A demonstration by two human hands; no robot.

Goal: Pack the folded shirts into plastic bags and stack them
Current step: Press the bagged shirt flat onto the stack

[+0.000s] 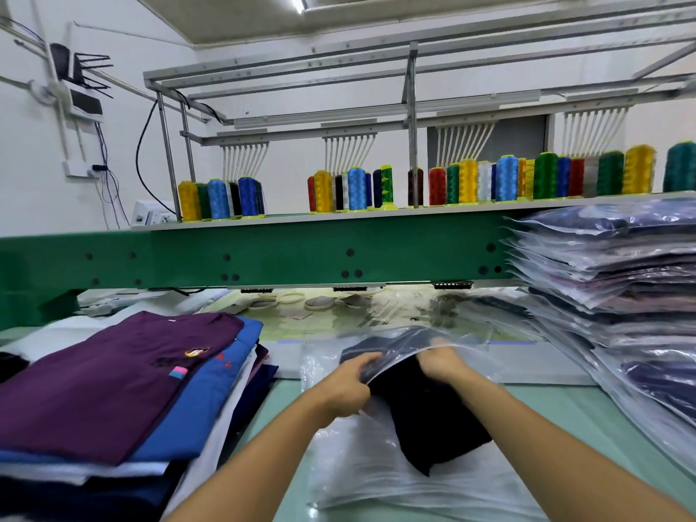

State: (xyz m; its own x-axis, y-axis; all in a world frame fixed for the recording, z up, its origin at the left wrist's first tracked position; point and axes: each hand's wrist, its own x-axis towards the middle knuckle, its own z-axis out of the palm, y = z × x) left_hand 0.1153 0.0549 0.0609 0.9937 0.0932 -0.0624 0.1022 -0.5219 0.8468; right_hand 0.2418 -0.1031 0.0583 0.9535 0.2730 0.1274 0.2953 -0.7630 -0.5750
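Centre frame: left hand (pixel 348 386) grip pinches bag (pixel 399 340) lip; right hand (pixel 444 362) fingers under lip on shirt (pixel 433 420), grip unclear. Bagged stack (pixel 621 288) right, folded pile (pixel 113 378) lower left.

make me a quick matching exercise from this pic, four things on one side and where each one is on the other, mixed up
1. purple shirt
2. dark shirt
3. stack of bagged shirts
4. thread spools

A. on the shelf at the back
B. partly inside a clear plastic bag
C. top of the unbagged pile, left
D. right side of the table

Pairs: 1-C, 2-B, 3-D, 4-A
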